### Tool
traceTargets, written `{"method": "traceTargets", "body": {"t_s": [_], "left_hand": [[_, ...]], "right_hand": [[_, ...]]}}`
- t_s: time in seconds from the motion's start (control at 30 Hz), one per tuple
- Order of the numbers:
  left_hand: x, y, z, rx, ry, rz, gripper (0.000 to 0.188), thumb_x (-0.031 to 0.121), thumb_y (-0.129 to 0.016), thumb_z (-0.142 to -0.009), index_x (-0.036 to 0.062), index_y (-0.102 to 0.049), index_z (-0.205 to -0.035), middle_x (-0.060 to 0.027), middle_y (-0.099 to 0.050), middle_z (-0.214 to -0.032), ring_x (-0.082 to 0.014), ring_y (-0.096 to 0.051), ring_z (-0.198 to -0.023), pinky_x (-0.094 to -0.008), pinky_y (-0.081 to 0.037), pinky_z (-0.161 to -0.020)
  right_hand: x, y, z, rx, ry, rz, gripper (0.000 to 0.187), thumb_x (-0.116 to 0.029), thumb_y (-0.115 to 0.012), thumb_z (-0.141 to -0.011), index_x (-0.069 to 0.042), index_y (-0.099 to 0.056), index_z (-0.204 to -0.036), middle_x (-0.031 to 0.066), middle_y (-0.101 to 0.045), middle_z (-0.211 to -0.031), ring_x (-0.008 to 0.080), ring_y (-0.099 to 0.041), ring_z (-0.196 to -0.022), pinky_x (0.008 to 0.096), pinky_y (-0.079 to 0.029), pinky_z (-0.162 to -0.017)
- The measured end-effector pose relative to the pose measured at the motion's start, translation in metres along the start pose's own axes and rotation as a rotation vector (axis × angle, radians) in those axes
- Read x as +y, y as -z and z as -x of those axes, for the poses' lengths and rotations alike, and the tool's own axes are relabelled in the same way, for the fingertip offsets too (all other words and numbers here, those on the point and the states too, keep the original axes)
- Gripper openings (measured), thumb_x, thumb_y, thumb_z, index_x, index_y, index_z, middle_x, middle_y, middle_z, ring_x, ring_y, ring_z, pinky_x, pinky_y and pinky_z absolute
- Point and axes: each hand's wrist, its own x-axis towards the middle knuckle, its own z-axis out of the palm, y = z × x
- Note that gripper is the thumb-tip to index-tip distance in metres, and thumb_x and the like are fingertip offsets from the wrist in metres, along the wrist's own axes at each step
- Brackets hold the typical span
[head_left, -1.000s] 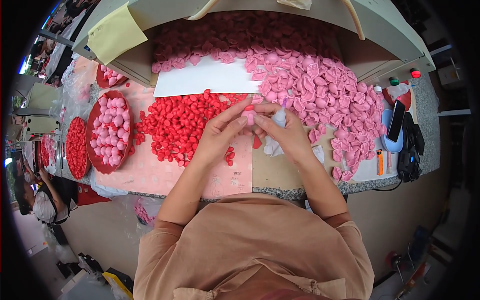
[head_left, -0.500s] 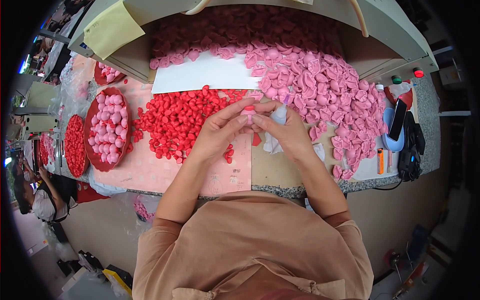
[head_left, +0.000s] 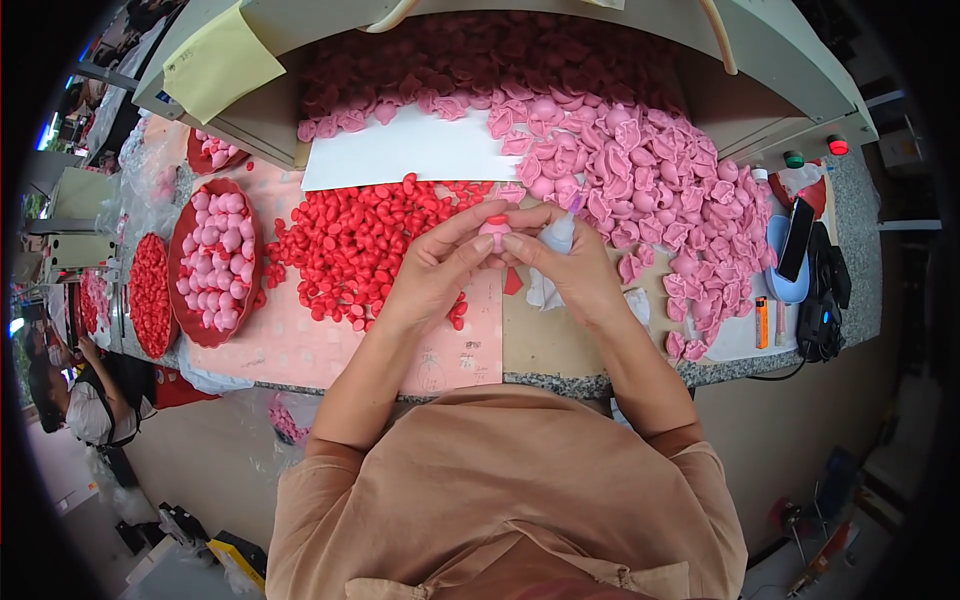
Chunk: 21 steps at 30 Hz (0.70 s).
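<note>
Both hands meet over the middle of the desk (head_left: 560, 345): left hand (head_left: 440, 268) and right hand (head_left: 565, 265) pinch one small soft pink piece (head_left: 496, 232) with a red bit on top. Glossy red pieces (head_left: 365, 245) are heaped left, with floppy pink shells (head_left: 660, 180) piled far right.

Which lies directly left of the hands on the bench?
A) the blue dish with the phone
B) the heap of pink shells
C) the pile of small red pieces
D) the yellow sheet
C: the pile of small red pieces spreads just left of the hands, left hand and right hand, which pinch a pink piece.
</note>
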Motion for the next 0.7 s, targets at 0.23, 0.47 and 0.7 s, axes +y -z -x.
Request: {"method": "traceTargets", "body": {"t_s": [0.23, 0.47, 0.7], "left_hand": [[0.0014, -0.002, 0.0009, 0.011, 0.001, -0.007, 0.038, 0.007, -0.054, -0.09, 0.0009, -0.047, -0.127, -0.0096, -0.051, -0.126, -0.0151, -0.055, -0.104, -0.0295, -0.048, -0.086], [0.0, 0.0, 0.0008, 0.005, -0.017, -0.028, 0.038, 0.007, -0.054, -0.089, 0.0011, -0.048, -0.126, -0.01, -0.051, -0.126, -0.0157, -0.055, -0.104, -0.0296, -0.048, -0.086], [0.002, 0.0001, 0.0005, -0.02, -0.049, -0.046, 0.037, 0.007, -0.054, -0.09, 0.0021, -0.049, -0.126, -0.011, -0.05, -0.128, -0.0165, -0.055, -0.105, -0.0302, -0.049, -0.086]], "right_hand": [[-0.0023, -0.0006, 0.0015, 0.004, -0.025, -0.014, 0.022, -0.004, -0.06, -0.085, 0.004, -0.054, -0.105, 0.0095, -0.061, -0.097, 0.0151, -0.061, -0.087, 0.0291, -0.051, -0.079], [-0.0003, -0.0013, 0.0008, 0.005, 0.024, 0.005, 0.022, -0.003, -0.061, -0.084, 0.004, -0.054, -0.104, 0.0091, -0.061, -0.097, 0.0149, -0.061, -0.088, 0.0288, -0.051, -0.079], [-0.006, -0.0046, 0.0023, -0.004, 0.007, -0.059, 0.022, -0.004, -0.062, -0.084, 0.003, -0.055, -0.104, 0.0084, -0.061, -0.098, 0.014, -0.06, -0.088, 0.0277, -0.051, -0.079]]}}
